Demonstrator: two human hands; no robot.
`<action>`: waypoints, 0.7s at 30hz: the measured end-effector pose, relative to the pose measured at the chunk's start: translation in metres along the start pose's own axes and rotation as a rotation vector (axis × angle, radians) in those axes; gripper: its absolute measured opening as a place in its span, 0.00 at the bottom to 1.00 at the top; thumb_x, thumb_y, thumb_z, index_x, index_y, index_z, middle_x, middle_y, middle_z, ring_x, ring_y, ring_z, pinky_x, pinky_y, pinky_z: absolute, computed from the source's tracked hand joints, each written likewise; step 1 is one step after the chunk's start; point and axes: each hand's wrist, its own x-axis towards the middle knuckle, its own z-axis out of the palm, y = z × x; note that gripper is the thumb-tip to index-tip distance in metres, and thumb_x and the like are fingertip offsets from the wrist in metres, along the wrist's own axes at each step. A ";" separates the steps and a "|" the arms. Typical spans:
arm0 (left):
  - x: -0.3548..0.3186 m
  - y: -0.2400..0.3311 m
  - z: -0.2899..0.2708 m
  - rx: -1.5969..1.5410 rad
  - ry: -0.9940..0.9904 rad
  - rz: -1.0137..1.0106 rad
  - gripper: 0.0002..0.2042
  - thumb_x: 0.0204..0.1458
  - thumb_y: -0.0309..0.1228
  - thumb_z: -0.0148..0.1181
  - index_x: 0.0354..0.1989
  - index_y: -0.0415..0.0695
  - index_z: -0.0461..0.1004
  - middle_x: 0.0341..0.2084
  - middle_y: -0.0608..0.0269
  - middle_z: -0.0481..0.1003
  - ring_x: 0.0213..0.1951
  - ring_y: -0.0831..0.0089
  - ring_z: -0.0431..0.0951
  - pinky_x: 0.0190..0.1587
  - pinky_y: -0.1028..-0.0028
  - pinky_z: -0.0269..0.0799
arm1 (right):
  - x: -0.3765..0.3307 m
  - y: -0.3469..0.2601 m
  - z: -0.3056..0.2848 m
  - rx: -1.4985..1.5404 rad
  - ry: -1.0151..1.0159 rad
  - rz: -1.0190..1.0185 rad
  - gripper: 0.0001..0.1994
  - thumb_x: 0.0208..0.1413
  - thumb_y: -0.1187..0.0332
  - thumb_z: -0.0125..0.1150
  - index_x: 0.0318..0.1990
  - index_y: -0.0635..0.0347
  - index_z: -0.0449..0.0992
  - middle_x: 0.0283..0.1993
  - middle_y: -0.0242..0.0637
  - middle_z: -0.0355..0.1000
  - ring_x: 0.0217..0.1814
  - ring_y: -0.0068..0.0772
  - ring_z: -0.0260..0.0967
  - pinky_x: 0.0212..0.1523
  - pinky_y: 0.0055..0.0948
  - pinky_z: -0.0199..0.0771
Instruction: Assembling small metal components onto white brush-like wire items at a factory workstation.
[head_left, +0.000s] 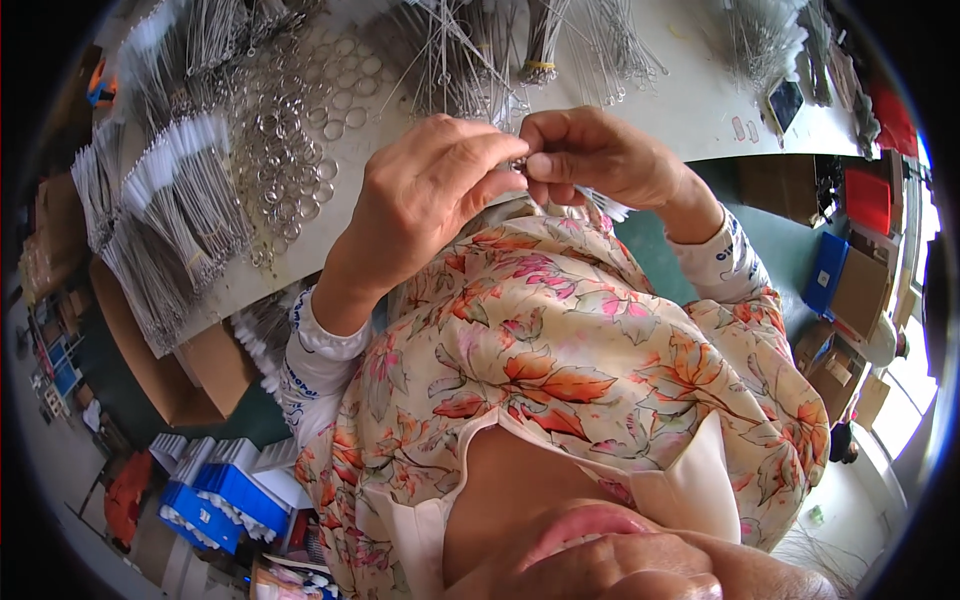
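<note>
My left hand [425, 190] and my right hand [605, 160] meet at the table's front edge, both with fingers pinched together. Between the fingertips shows a small shiny metal piece [518, 165], which looks like part of a ring; the fingers cover most of it. White bristle ends [607, 206] stick out beneath my right hand, from wire brushes whose handles are hidden. Left of my hands a heap of loose metal split rings [290, 150] is spread over the table.
Bundles of thin wire brushes with white bristles [185, 180] lie on the table's left; more looped wire bundles [455, 60] lie at the back. A dark phone-like slab [785, 103] rests at the right. Cardboard boxes [165, 350] and blue bins [225, 500] stand below left.
</note>
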 end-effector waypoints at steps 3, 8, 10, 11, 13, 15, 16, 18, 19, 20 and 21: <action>-0.011 0.005 -0.001 -0.078 0.013 -0.021 0.09 0.41 0.26 0.65 0.31 0.40 0.73 0.26 0.60 0.73 0.27 0.67 0.74 0.28 0.73 0.71 | 0.005 -0.001 0.010 0.014 -0.084 0.078 0.12 0.58 0.62 0.52 0.33 0.63 0.70 0.26 0.27 0.69 0.23 0.14 0.60 0.24 0.15 0.61; -0.040 0.004 0.013 0.037 0.145 0.156 0.11 0.41 0.27 0.65 0.32 0.39 0.71 0.27 0.60 0.72 0.28 0.64 0.73 0.27 0.70 0.71 | 0.008 0.009 0.016 0.075 -0.204 0.199 0.11 0.59 0.62 0.51 0.31 0.61 0.70 0.24 0.27 0.68 0.22 0.13 0.59 0.23 0.15 0.59; -0.047 -0.001 0.007 0.080 0.087 0.124 0.10 0.46 0.28 0.61 0.36 0.38 0.72 0.29 0.59 0.73 0.29 0.67 0.74 0.29 0.72 0.72 | 0.006 0.011 0.012 0.036 -0.151 0.200 0.10 0.59 0.63 0.51 0.33 0.62 0.71 0.23 0.27 0.67 0.22 0.12 0.58 0.21 0.14 0.58; -0.059 -0.002 0.000 0.088 0.092 0.104 0.10 0.46 0.28 0.61 0.36 0.38 0.72 0.29 0.59 0.73 0.29 0.67 0.74 0.29 0.72 0.72 | 0.001 0.007 0.007 -0.134 -0.048 0.191 0.10 0.58 0.65 0.52 0.34 0.63 0.72 0.23 0.27 0.68 0.22 0.13 0.58 0.21 0.14 0.58; -0.088 -0.006 -0.016 0.145 0.312 -0.293 0.08 0.48 0.29 0.60 0.34 0.40 0.74 0.29 0.58 0.74 0.26 0.71 0.74 0.27 0.76 0.70 | -0.016 0.006 -0.011 -0.502 0.202 0.118 0.07 0.54 0.68 0.56 0.35 0.62 0.73 0.25 0.30 0.71 0.22 0.16 0.62 0.22 0.18 0.62; -0.125 0.002 -0.027 -0.056 0.538 -0.698 0.07 0.50 0.30 0.59 0.33 0.40 0.75 0.24 0.60 0.75 0.24 0.75 0.74 0.26 0.78 0.70 | -0.030 0.010 -0.028 -1.397 0.420 0.082 0.06 0.50 0.70 0.55 0.35 0.59 0.75 0.29 0.39 0.73 0.28 0.37 0.71 0.28 0.32 0.69; -0.137 0.008 -0.029 -0.054 0.543 -0.703 0.07 0.50 0.30 0.59 0.33 0.40 0.75 0.24 0.60 0.75 0.24 0.75 0.74 0.26 0.78 0.70 | -0.034 0.022 -0.035 -1.611 0.460 0.191 0.06 0.50 0.70 0.55 0.34 0.58 0.76 0.30 0.39 0.74 0.30 0.39 0.72 0.30 0.33 0.69; -0.161 0.021 -0.025 0.109 0.268 -0.999 0.08 0.50 0.32 0.59 0.30 0.39 0.75 0.20 0.61 0.75 0.22 0.78 0.74 0.26 0.79 0.70 | -0.031 0.039 -0.038 -1.823 0.485 0.283 0.06 0.50 0.69 0.55 0.34 0.58 0.76 0.30 0.39 0.74 0.32 0.40 0.72 0.31 0.34 0.70; -0.171 0.023 -0.012 -0.003 0.306 -1.072 0.09 0.48 0.32 0.61 0.28 0.38 0.75 0.19 0.61 0.75 0.20 0.78 0.74 0.25 0.79 0.69 | -0.027 0.040 -0.034 -1.527 0.502 0.147 0.06 0.50 0.70 0.56 0.33 0.59 0.76 0.30 0.39 0.74 0.31 0.39 0.72 0.31 0.33 0.70; -0.172 0.027 -0.004 0.012 0.293 -1.078 0.08 0.49 0.32 0.60 0.28 0.38 0.74 0.19 0.61 0.75 0.20 0.78 0.74 0.25 0.79 0.69 | -0.021 0.040 -0.029 -1.226 0.507 0.020 0.05 0.49 0.71 0.57 0.32 0.60 0.76 0.30 0.39 0.74 0.30 0.38 0.72 0.31 0.32 0.70; -0.167 0.032 0.003 0.019 0.270 -1.083 0.08 0.49 0.31 0.59 0.28 0.38 0.74 0.20 0.61 0.75 0.20 0.78 0.74 0.25 0.79 0.69 | -0.016 0.038 -0.022 -1.034 0.424 0.002 0.05 0.48 0.72 0.59 0.32 0.61 0.76 0.29 0.38 0.73 0.28 0.37 0.71 0.30 0.30 0.71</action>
